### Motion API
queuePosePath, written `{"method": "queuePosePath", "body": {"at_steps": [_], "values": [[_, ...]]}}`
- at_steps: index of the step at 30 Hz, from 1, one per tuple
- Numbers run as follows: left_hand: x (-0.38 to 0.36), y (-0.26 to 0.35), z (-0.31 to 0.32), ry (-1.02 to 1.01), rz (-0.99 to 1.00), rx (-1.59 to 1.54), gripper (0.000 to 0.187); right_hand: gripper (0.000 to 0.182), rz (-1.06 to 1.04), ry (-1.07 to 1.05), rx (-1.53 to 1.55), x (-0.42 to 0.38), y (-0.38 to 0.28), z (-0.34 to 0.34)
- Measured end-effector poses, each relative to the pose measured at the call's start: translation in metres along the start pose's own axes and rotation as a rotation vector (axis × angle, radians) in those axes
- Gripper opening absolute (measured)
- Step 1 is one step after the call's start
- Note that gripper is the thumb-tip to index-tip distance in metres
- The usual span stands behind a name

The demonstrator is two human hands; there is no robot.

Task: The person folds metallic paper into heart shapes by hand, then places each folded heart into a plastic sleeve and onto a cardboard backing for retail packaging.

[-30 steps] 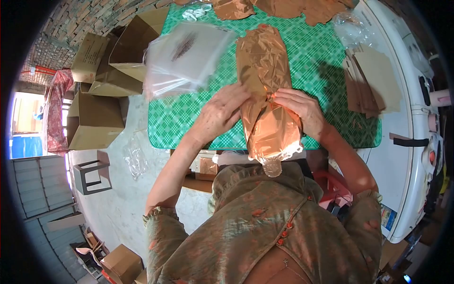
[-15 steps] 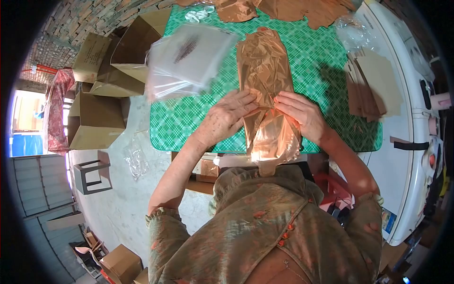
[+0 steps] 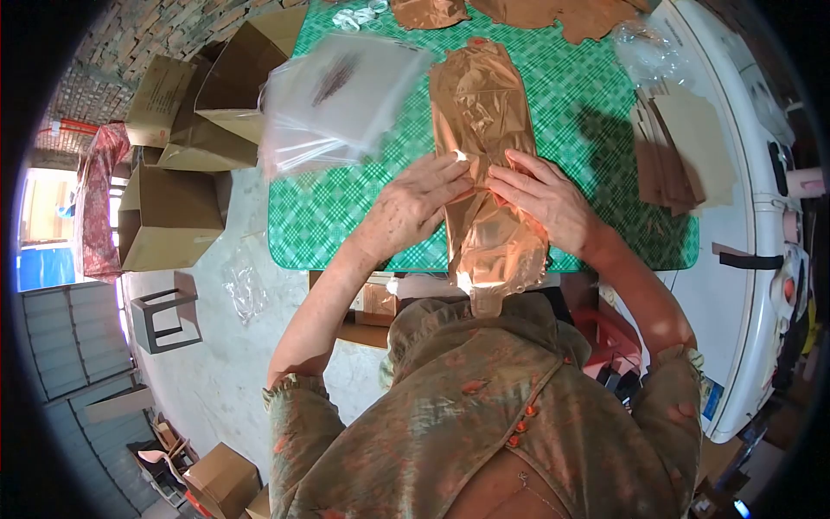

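Observation:
A long, crinkled copper-coloured foil piece (image 3: 484, 112) lies lengthwise on the green checked tablecloth (image 3: 346, 225), its near end hanging over the table's front edge. My left hand (image 3: 418, 201) rests on its left side around the middle, fingers flat and stretched out. From the right, my right hand (image 3: 549, 201) lies on the same stretch of foil with its fingers spread, the fingertips of the two hands close together. Neither hand is closed around the foil. What is under the palms is hidden.
Clear plastic bags (image 3: 337, 95) are stacked left of the foil. Brown and cream sheets (image 3: 692, 147) lie at the right beside a white appliance (image 3: 735, 329). More copper-coloured pieces (image 3: 562, 16) lie at the far edge. Open cardboard boxes (image 3: 177, 212) stand on the left.
My right hand has slid slightly left across the foil, towards my left hand. The whole view has shifted a little, with the table sitting higher in it.

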State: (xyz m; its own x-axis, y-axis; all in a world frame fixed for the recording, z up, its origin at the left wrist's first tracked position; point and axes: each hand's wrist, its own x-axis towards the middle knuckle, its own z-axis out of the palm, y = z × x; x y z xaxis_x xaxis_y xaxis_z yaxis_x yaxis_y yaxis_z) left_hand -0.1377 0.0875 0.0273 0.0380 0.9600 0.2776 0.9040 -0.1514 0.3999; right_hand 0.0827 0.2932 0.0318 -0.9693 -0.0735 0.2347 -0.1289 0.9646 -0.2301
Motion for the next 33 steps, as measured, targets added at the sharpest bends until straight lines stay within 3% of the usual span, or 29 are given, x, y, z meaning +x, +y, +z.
{"method": "queuePosePath", "body": {"at_steps": [17, 23, 29, 33], "values": [[-0.025, 0.024, 0.003, -0.032, 0.128, 0.039, 0.059, 0.063, -0.006, -0.017, 0.004, 0.0, 0.001, 0.002], [-0.027, 0.019, 0.002, -0.066, 0.031, -0.289, 0.053, 0.059, -0.013, 0.003, -0.008, -0.001, 0.003, 0.004], [-0.024, 0.036, 0.001, -0.011, 0.054, -0.182, 0.049, 0.059, -0.011, -0.005, 0.004, 0.0, 0.002, 0.002], [-0.024, 0.038, 0.006, -0.111, 0.1, -0.272, 0.05, 0.059, -0.019, -0.019, 0.006, 0.0, 0.002, -0.001]]}}
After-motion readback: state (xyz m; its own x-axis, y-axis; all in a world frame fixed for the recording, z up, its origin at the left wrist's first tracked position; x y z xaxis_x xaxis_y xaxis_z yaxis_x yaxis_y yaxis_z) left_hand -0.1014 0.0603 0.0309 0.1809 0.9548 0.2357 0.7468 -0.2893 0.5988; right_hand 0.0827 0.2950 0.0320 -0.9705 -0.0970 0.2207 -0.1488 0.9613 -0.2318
